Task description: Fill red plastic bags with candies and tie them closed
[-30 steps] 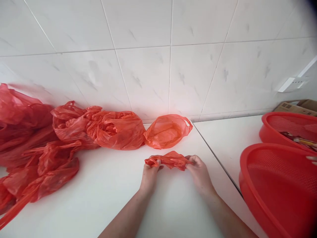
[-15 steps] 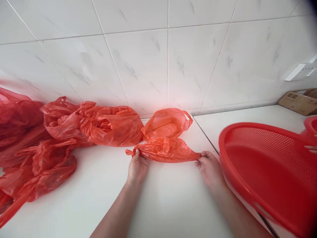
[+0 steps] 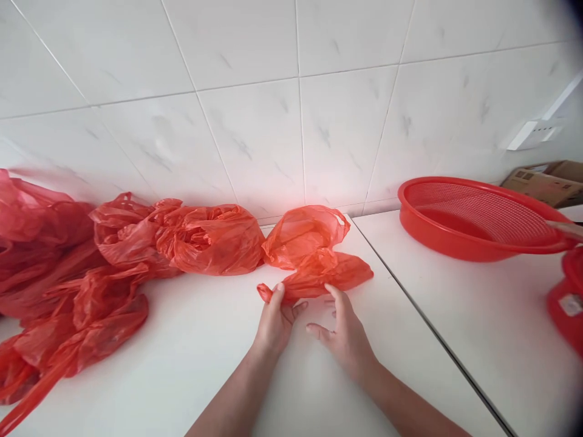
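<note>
A thin red plastic bag (image 3: 330, 273), bunched lengthwise, lies across the white table in front of me. My left hand (image 3: 276, 315) pinches it close to its left end, thumb on top, with a small twisted tip sticking out past the thumb. My right hand (image 3: 344, 325) is at the bag's near edge, thumb and fingers spread apart, the index fingertip at the plastic. Directly behind lies another red plastic bag (image 3: 303, 233), spread loosely with a handle loop at its right.
Several crumpled red bags (image 3: 214, 240) are heaped leftward along the tiled wall. To the right, beyond the table seam (image 3: 428, 325), a red plastic basket (image 3: 455, 243) is tilted, with another person's hand (image 3: 567, 229) at its rim. A cardboard box (image 3: 542, 185) stands behind it.
My right hand has let go of the bag's right end and moved left, opening. My left hand still pinches the left end. The red basket has moved back, away from me.
</note>
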Demonstrator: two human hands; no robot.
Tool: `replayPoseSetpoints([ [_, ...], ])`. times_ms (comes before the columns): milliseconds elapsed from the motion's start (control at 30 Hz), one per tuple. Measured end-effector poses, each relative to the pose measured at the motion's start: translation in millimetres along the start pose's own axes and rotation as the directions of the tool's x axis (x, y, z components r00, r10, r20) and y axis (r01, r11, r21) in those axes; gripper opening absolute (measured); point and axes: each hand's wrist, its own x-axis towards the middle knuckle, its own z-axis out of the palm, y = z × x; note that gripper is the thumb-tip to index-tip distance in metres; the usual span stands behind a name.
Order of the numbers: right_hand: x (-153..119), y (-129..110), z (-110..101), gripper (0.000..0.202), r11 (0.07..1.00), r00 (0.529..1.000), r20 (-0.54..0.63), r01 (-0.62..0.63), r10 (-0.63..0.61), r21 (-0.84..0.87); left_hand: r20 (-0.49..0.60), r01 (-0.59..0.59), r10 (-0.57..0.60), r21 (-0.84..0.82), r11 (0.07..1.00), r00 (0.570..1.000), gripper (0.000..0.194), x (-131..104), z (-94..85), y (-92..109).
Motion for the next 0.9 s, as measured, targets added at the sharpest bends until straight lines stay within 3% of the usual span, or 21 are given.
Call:
replayPoseSetpoints([
  [33,2.7,1.7,0.4,0.057,0.998,0.999,0.002,-0.040,0.040,0.054,0.064,-0.001,-0.004,0.074,0.997,0.998,0.028,-4.7,4.8,-1.8],
  [133,17.2,8.6,-11.3,0.017,0.972,0.993,0.028,-0.122,0.119,0.199,0.190,-0.058,0.006,0.269,0.961,0.982,0.024,-12.1,11.3,-4.4],
  [300,30.8,11.5,-40.4,0.025,0.936,0.970,-0.028,-0.224,0.240,0.270,0.116,-0.131,0.100,0.302,0.944,0.988,0.026,-2.8,-4.7,4.1],
  [467,28.2,7.0,-50.7,0.030,0.905,0.945,-0.116,-0.251,0.307,0.344,0.079,-0.241,0.228,0.390,0.889,0.970,0.030,6.1,-19.4,17.4],
  [667,27.1,-5.4,-71.2,0.038,0.927,0.924,-0.262,-0.187,0.278,0.325,0.143,-0.337,0.320,0.619,0.710,0.937,0.008,-6.3,-6.1,20.0],
  [733,25.7,-10.5,-77.2,0.041,0.952,0.933,-0.279,-0.151,0.226,0.267,0.208,-0.400,0.360,0.676,0.619,0.909,0.029,-15.8,3.7,19.4],
  [833,22.1,-16.8,-78.3,0.042,0.973,0.967,-0.214,-0.089,0.135,0.213,0.370,-0.456,0.268,0.758,0.466,0.889,0.070,-30.4,18.8,14.3],
  [900,19.9,-19.6,-76.0,0.033,0.966,0.983,-0.170,-0.025,0.071,0.257,0.336,-0.343,0.114,0.767,0.542,0.935,0.057,-36.9,26.3,7.3],
])
